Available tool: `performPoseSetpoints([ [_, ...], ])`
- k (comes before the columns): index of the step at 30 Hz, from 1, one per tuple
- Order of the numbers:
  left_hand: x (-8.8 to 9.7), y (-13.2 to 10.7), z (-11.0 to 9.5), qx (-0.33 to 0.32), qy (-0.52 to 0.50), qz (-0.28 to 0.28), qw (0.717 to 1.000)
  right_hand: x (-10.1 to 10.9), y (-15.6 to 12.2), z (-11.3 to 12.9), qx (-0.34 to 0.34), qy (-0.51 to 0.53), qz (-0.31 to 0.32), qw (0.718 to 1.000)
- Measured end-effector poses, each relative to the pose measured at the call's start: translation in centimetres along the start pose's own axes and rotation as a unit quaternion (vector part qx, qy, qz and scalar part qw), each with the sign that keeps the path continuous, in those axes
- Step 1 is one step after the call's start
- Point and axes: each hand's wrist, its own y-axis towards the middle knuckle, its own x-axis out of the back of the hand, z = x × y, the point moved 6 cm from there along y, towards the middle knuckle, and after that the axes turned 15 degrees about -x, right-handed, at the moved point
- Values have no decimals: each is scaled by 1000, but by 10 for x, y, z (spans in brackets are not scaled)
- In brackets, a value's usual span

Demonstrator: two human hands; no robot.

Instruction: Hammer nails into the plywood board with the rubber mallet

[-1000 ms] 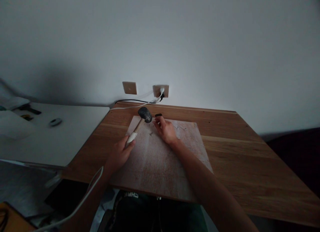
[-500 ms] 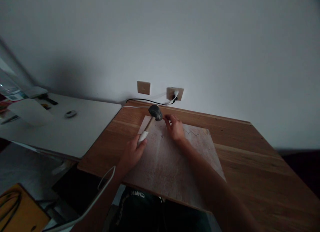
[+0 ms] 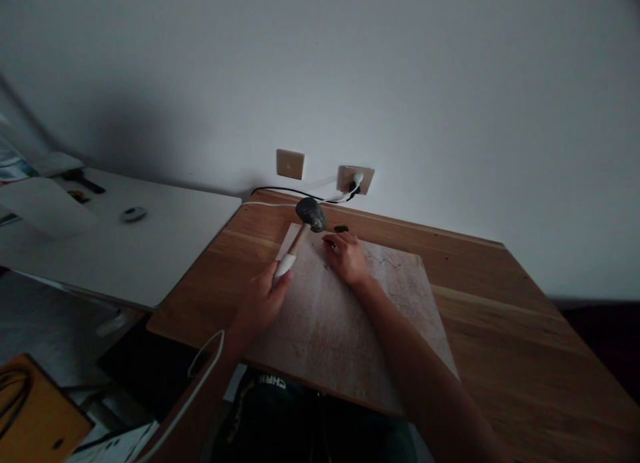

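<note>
My left hand (image 3: 265, 293) is wrapped around the white grip of a mallet (image 3: 311, 214). Its dark head is tilted up over the far left part of a pale, worn board (image 3: 320, 336). Low over the board's far side, the fingers of my right hand (image 3: 347, 256) are pinched together beside the mallet head. Whatever lies between these fingertips is too small and dim to name. A thin zigzag wire or line (image 3: 385, 260) shows on the board, right of that hand. Small dark specks dot the surface near the fingers.
The board lies on a brown wooden table (image 3: 500, 343) against the wall. Behind it are a small dark object (image 3: 341, 228), cables and a socket with plugs (image 3: 356, 180). At left, a white table (image 3: 170, 240) carries a computer mouse (image 3: 133, 214) and papers.
My right hand has drawn slightly back and lowered toward the board. A small dark object now shows behind it. The mallet stays raised, almost unmoved; the view has shifted slightly.
</note>
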Motion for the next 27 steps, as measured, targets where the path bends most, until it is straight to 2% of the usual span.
performPoseSetpoints([
  [8, 2, -2, 8, 22, 30, -38, 999, -1, -1, 1, -8, -36, 23, 999],
  [15, 0, -1, 5, 8, 10, -15, 1000, -1, -3, -1, -7, -28, 32, 999],
  [27, 0, 0, 2, 7, 18, 1, 1000, 1, 0, -2, -28, -35, 13, 999],
])
